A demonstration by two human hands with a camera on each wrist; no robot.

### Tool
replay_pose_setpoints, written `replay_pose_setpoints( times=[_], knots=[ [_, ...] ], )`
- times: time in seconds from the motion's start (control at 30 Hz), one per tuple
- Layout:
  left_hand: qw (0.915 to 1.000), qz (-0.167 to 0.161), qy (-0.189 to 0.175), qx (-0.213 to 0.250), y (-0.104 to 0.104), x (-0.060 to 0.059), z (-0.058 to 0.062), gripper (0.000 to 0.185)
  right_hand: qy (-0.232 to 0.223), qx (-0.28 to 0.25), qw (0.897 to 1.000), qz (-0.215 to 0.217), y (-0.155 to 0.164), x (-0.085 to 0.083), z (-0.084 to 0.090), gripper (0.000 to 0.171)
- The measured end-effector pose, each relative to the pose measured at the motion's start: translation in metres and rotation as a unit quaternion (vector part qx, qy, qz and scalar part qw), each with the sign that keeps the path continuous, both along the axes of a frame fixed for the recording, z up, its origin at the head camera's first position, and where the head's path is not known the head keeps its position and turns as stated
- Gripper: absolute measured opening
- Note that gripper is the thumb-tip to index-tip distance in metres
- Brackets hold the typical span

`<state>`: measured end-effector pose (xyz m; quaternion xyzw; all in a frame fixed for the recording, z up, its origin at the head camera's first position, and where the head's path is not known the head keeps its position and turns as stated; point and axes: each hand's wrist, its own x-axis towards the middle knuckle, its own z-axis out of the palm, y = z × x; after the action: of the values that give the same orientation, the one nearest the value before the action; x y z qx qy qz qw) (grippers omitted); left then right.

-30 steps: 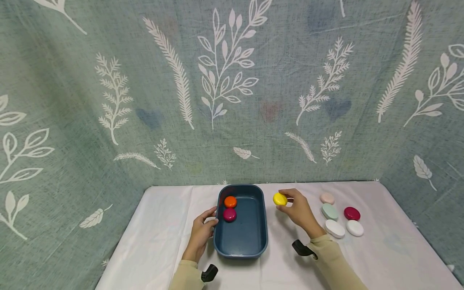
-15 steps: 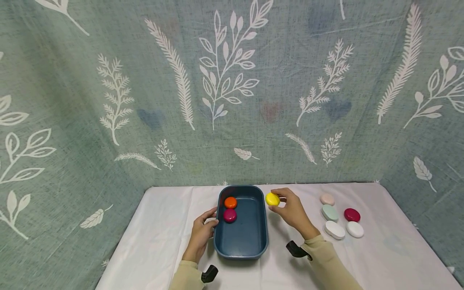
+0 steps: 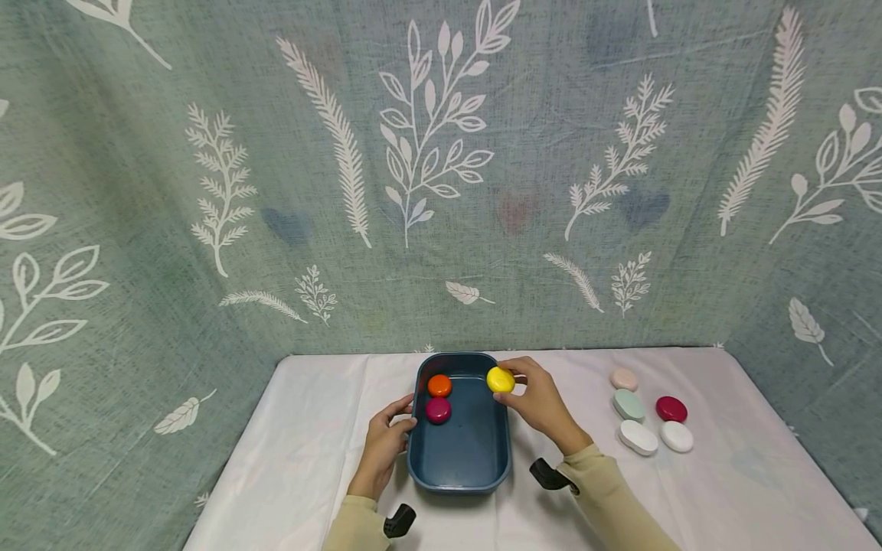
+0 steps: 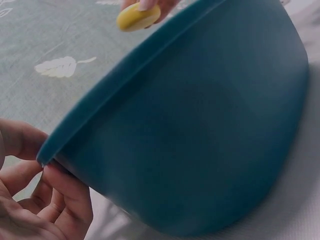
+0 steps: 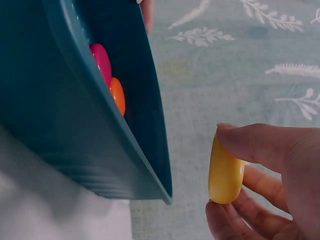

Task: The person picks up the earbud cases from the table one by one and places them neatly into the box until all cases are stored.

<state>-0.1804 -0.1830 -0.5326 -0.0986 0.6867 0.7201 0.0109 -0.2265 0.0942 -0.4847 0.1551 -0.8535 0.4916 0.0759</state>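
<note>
My right hand (image 3: pixel 544 403) pinches a round yellow bar of soap (image 3: pixel 501 380) between thumb and fingers, over the right rim of a deep blue dish (image 3: pixel 460 459). In the right wrist view the soap (image 5: pixel 225 172) appears edge-on, smooth and thick. At the dish's left side my left hand (image 3: pixel 382 445) grips the rim, the thumb on one side and fingers on the other, as the left wrist view shows at the rim (image 4: pixel 95 100). Inside the dish, an orange soap (image 3: pixel 439 385) and a magenta soap (image 3: pixel 438 410) lie near the left wall.
On the white cloth (image 3: pixel 296 459) to the right lie several more soaps: pale pink (image 3: pixel 624 379), mint green (image 3: pixel 628 405), dark red (image 3: pixel 671 409), a long white one (image 3: pixel 638 438) and a round white one (image 3: pixel 677 436). A leaf-patterned green curtain (image 3: pixel 441 291) stands behind.
My right hand has moved left with the yellow soap, from beside the dish to above its right rim. My left hand keeps its grip on the dish.
</note>
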Motion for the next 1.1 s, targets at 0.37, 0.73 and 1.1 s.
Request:
replay_pose_setpoints(
  times=[0.37, 0.73, 1.1],
  knots=[
    [1.0000, -0.001, -0.002, 0.005, 0.000, 0.002, 0.001, 0.051, -0.010, -0.015, 1.000, 0.008, -0.016, -0.001, 0.003, 0.048],
    [1.0000, 0.001, -0.007, 0.005, 0.000, 0.002, 0.000, 0.051, -0.012, -0.023, 0.999, 0.025, -0.036, -0.002, 0.005, 0.047],
    [1.0000, -0.004, -0.004, 0.008, 0.000, 0.000, 0.001, 0.051, -0.014, -0.012, 0.999, 0.038, -0.050, -0.004, 0.001, 0.045]
  ],
)
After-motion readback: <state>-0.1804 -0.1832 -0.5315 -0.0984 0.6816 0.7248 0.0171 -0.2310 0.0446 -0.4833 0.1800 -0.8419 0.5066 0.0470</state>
